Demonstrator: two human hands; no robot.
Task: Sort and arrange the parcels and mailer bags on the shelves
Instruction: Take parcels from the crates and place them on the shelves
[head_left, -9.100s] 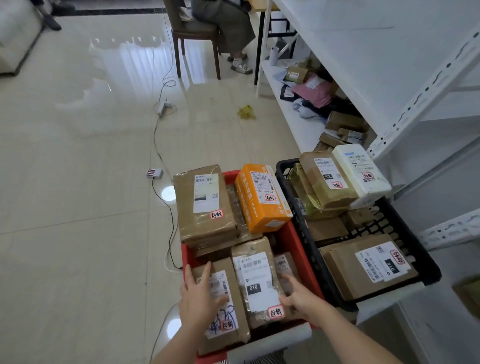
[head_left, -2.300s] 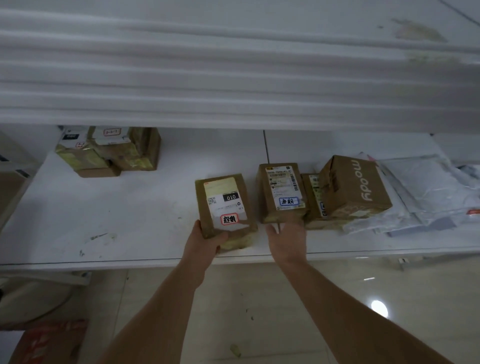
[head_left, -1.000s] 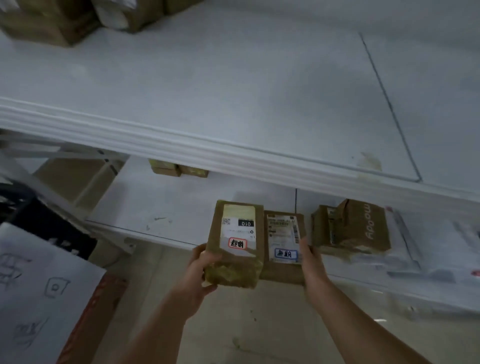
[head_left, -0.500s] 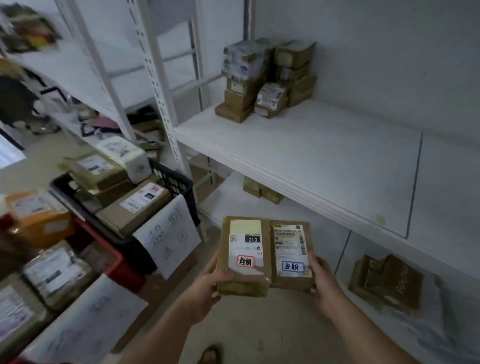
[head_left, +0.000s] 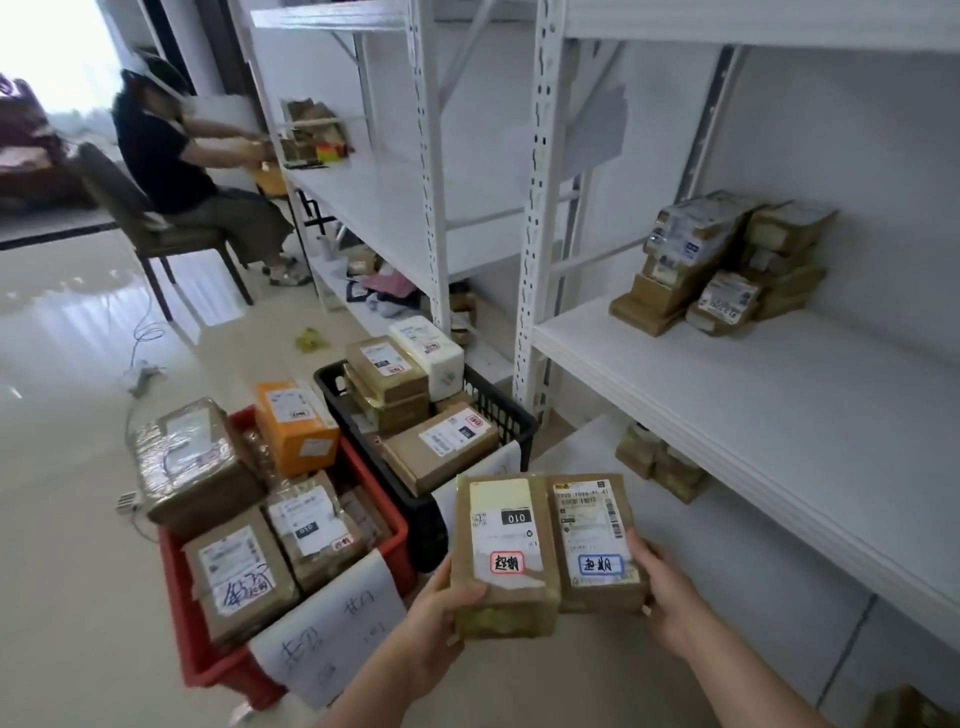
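Holding two brown parcels side by side, labels up, over the floor before the shelving: left hand (head_left: 434, 618) grips the red-stamped parcel (head_left: 503, 556) at its near left corner, thumb on top; right hand (head_left: 670, 603) clasps the blue-stamped parcel (head_left: 597, 545) along its right edge. Both parcels project forward beyond the fingers, so keep them level and pressed together while carrying, and set them down flat, labels readable. Beyond, left: red crate (head_left: 223, 670) and black crate (head_left: 498, 410), both loaded with parcels. Right: bare middle shelf (head_left: 753, 410), likely destination; stacked parcels (head_left: 722, 265) at its far end, labels too blurred to read.
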